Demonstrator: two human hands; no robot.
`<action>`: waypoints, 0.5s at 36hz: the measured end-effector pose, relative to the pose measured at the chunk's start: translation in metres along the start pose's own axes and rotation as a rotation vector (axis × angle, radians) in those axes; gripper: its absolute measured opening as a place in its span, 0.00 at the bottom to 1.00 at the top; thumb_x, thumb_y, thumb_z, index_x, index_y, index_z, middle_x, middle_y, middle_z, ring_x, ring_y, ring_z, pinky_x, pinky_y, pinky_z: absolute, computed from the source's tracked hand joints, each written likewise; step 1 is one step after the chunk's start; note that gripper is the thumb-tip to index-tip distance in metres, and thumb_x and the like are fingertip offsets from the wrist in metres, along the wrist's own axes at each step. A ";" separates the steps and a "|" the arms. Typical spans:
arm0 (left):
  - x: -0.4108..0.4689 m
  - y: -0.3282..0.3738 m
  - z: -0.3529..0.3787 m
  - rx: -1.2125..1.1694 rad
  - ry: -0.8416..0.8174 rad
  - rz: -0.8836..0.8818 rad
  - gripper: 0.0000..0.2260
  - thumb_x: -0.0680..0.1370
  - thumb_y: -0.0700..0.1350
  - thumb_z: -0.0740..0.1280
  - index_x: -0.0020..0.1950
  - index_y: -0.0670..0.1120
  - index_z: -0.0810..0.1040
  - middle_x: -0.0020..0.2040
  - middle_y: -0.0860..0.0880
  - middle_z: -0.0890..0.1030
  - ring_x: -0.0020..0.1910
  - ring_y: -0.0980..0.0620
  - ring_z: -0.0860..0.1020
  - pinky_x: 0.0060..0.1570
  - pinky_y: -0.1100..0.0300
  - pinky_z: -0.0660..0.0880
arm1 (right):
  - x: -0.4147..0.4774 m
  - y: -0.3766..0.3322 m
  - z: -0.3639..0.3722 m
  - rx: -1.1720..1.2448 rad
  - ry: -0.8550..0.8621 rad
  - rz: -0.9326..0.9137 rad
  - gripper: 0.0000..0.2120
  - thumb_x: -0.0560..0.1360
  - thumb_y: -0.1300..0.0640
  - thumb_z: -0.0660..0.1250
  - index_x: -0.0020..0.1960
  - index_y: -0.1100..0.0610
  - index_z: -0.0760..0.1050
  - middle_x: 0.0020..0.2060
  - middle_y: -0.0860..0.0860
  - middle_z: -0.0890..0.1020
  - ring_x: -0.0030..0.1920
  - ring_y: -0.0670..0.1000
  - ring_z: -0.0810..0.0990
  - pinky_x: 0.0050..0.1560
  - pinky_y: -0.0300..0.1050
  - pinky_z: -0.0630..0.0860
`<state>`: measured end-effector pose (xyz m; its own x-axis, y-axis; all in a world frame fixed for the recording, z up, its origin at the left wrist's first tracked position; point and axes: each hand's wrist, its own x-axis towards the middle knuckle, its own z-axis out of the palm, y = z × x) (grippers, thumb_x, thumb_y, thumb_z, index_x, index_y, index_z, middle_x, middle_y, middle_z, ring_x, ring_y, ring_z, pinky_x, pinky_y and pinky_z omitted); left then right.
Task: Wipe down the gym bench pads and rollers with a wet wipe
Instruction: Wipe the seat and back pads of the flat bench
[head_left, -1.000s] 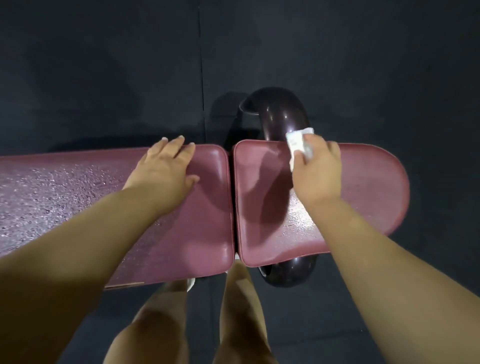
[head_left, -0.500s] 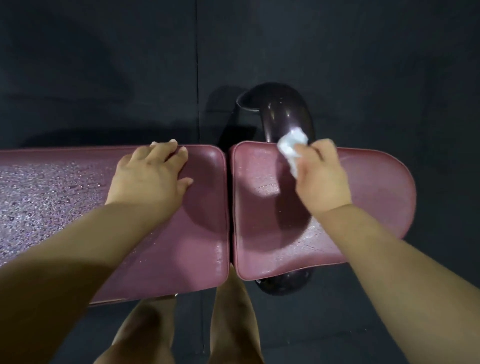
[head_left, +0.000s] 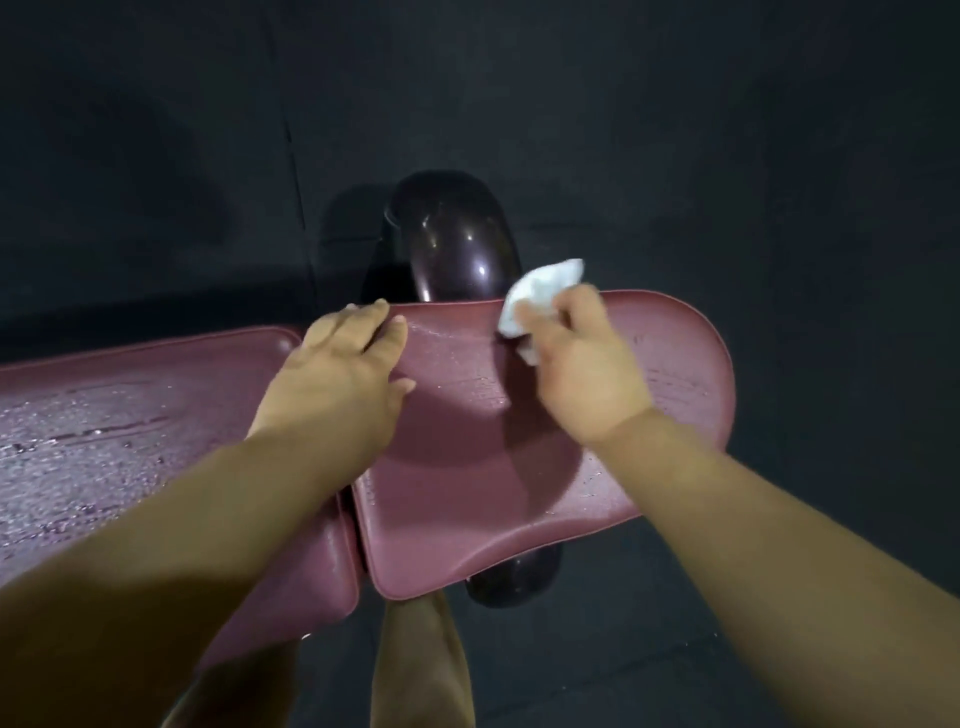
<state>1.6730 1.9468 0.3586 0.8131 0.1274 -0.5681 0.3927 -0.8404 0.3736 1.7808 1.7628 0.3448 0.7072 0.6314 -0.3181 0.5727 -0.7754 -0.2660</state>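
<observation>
Your right hand pinches the wet wipe over the damp maroon seat pad, your left hand lies flat on it, above dark flooring.

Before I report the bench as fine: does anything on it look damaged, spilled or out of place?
Nothing looks damaged or askew. The long pad is covered in droplets and wet streaks, which fits wiping; the right hand holds the crumpled wet wipe at the far edge of the seat pad.
</observation>
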 end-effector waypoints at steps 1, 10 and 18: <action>0.000 0.001 0.001 0.020 -0.004 -0.004 0.27 0.80 0.53 0.58 0.77 0.46 0.55 0.77 0.49 0.53 0.75 0.48 0.51 0.73 0.57 0.49 | 0.000 0.019 -0.005 -0.019 0.035 0.071 0.19 0.78 0.60 0.56 0.68 0.53 0.70 0.61 0.55 0.69 0.54 0.57 0.73 0.47 0.42 0.66; 0.004 0.008 0.005 0.090 0.076 -0.029 0.21 0.75 0.47 0.68 0.66 0.39 0.74 0.69 0.41 0.70 0.67 0.36 0.66 0.64 0.43 0.66 | -0.014 0.059 -0.016 0.123 0.298 0.669 0.18 0.76 0.65 0.55 0.64 0.59 0.73 0.61 0.60 0.68 0.52 0.48 0.74 0.46 0.30 0.61; 0.005 0.026 0.010 0.071 0.076 -0.037 0.25 0.76 0.47 0.67 0.69 0.38 0.68 0.72 0.40 0.63 0.72 0.40 0.56 0.69 0.42 0.59 | -0.051 0.014 0.016 0.125 -0.051 -0.088 0.22 0.71 0.61 0.66 0.65 0.59 0.73 0.49 0.59 0.74 0.28 0.62 0.74 0.25 0.49 0.74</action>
<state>1.6829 1.9208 0.3585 0.8299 0.1963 -0.5222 0.3939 -0.8691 0.2993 1.7458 1.7197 0.3423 0.6331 0.6987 -0.3333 0.5729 -0.7124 -0.4053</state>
